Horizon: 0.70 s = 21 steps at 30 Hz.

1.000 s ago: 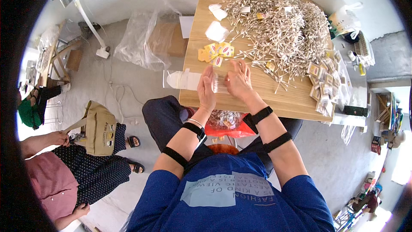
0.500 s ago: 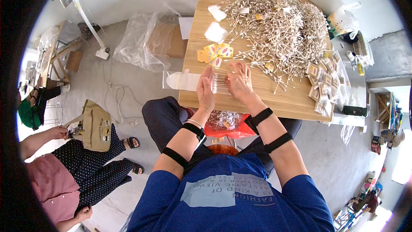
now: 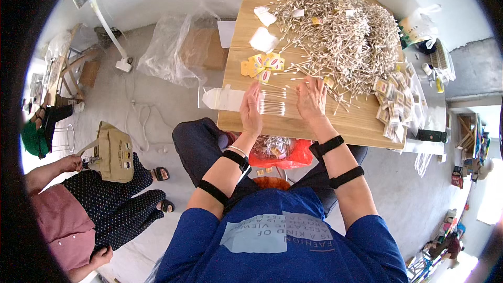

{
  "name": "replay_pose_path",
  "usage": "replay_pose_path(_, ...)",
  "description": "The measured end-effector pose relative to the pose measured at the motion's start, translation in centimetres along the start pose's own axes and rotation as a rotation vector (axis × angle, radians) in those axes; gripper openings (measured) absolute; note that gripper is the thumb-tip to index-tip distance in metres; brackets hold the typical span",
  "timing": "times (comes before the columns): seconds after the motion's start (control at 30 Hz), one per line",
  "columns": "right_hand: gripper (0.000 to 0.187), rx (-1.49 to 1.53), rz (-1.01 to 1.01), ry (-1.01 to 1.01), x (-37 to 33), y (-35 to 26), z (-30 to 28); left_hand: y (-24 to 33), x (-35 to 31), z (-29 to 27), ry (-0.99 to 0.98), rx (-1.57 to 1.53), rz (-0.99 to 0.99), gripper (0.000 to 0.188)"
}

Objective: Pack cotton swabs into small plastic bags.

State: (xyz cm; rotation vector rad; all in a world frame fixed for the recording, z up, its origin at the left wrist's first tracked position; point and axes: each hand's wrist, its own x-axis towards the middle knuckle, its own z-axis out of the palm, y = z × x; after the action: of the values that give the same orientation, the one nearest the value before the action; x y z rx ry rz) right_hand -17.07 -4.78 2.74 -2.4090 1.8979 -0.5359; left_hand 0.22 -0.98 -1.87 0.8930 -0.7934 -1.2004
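A row of cotton swabs (image 3: pixel 273 106) lies on the worktop (image 3: pixel 356 124) beside your left grip (image 3: pixel 252 106); whether that pinches, I can't tell. Your right grip (image 3: pixel 310 91), loosely spread, could scatter the row by brushing its ends.

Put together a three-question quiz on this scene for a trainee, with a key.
1. Pick one. What lies between the left hand and the right hand?
A. the red plastic bag
B. a row of cotton swabs
C. the tan shoulder bag

2. True or false: the large swab pile lies beyond both hands, toward the far side of the table.

3. Name the main colour of the small cards just beyond the left hand.

Key: 1 B; 2 true; 3 yellow.
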Motion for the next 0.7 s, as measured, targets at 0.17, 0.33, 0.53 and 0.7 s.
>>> replay_pose_path(0.17,0.018,0.067,-0.038,0.025,0.5,-1.9,2.1,-0.5,0.1,-0.1,0.009,-0.016,-0.006,0.060)
replay_pose_path(0.33,0.021,0.168,-0.056,-0.050,-0.3,-3.8,2.9,-0.8,-0.2,0.0,0.069,-0.050,-0.037,0.060)
replay_pose_path(0.53,0.024,0.327,-0.062,-0.003,-1.8,-3.9,3.4,-1.2,-0.2,-0.6,0.021,0.001,0.006,0.060)
replay_pose_path(0.7,0.029,0.813,0.106,0.207,-2.5,-4.0,4.1,-0.7,-0.1,-0.4,0.000,0.034,0.005,0.061)
